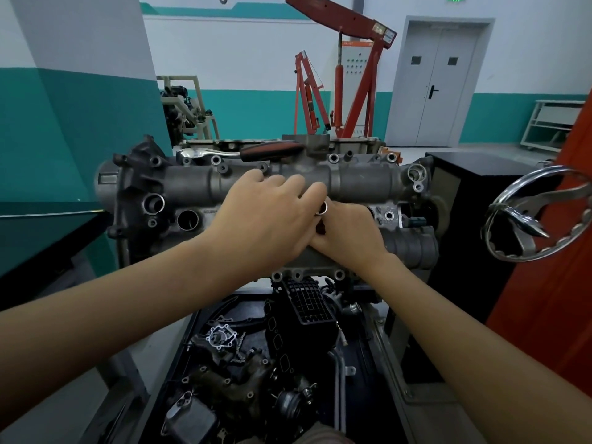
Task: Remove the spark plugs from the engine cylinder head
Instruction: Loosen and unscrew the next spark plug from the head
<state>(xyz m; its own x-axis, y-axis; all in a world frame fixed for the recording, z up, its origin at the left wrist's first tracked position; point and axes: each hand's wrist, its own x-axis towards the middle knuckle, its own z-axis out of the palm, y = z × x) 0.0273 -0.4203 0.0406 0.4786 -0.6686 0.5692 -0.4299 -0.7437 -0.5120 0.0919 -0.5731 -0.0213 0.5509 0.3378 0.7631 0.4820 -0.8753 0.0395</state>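
Observation:
The grey engine cylinder head (358, 181) lies across the stand in front of me. Both my hands meet over its middle. A chrome-topped socket tool (321, 208) stands between them, its dark shaft running down out of sight. My left hand (266, 219) curls its fingertips onto the tool's chrome top. My right hand (350, 233) comes in from the right and wraps round the dark shaft, its fingers mostly hidden under the left hand. An open round well (188, 219) shows on the head's left side. No spark plug is visible.
A ratchet with a red-and-black handle (272, 148) lies on the far edge of the head. A chrome handwheel (538, 216) juts out at the right. Below is a black tray (198, 325) of loose engine parts. A red engine hoist (352, 75) stands behind.

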